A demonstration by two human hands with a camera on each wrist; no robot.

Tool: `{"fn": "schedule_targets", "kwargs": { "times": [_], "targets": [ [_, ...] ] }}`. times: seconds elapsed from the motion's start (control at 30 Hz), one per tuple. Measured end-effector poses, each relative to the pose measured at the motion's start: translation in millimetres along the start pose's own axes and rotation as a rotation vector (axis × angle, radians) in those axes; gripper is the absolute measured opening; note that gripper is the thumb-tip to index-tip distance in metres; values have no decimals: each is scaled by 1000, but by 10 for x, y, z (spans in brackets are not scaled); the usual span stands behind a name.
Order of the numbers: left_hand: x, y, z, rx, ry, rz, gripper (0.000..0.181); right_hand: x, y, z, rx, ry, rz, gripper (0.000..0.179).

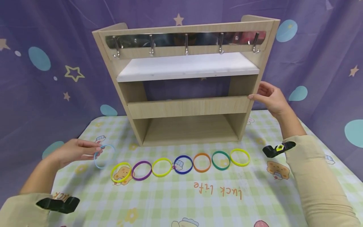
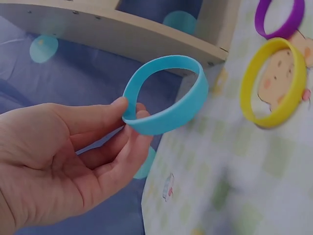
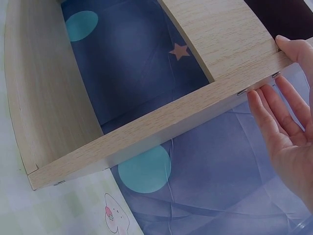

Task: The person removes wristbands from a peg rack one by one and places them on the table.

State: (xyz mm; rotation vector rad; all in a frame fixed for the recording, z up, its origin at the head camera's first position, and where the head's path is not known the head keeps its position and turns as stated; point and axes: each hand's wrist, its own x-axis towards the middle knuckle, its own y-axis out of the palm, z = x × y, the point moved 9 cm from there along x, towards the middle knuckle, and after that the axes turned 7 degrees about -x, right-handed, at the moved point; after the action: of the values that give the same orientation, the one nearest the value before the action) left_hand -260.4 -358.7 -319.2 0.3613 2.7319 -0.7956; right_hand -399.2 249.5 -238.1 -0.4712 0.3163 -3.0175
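A light blue silicone wristband (image 2: 168,120) is pinched between the thumb and fingers of my left hand (image 2: 83,156), held up in the air at the left of the table. In the head view, my left hand (image 1: 75,151) is left of the row of bands. My right hand (image 1: 270,96) grips the right side panel of a wooden rack (image 1: 187,108). Its thumb lies on the panel's front edge; in the right wrist view its fingers (image 3: 269,110) touch the outer face. The rack stands upright, with several metal hooks (image 1: 186,44) on a shiny strip near its top.
In front of the rack, several wristbands lie flat in a row: yellow (image 1: 121,172), purple (image 1: 141,170), another yellow (image 1: 162,167), dark blue (image 1: 183,164), orange (image 1: 202,162), green (image 1: 221,160) and a last yellow (image 1: 239,157). A checked cloth (image 1: 158,201) covers the table; a purple curtain (image 1: 56,28) hangs behind.
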Motion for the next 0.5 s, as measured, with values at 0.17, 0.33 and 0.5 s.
{"fn": "schedule_targets", "kwargs": {
  "times": [0.17, 0.33, 0.5],
  "targets": [
    [13, 5, 171, 20, -38, 19, 52, 1, 1, -20, -2, 13, 1, 45],
    [23, 18, 310, 32, -57, 35, 49, -9, 3, -33, -35, 24, 5, 48],
    [20, -1, 373, 88, -84, 28, 49, 10, 1, 2, -1, -12, 13, 46]
  ]
}}
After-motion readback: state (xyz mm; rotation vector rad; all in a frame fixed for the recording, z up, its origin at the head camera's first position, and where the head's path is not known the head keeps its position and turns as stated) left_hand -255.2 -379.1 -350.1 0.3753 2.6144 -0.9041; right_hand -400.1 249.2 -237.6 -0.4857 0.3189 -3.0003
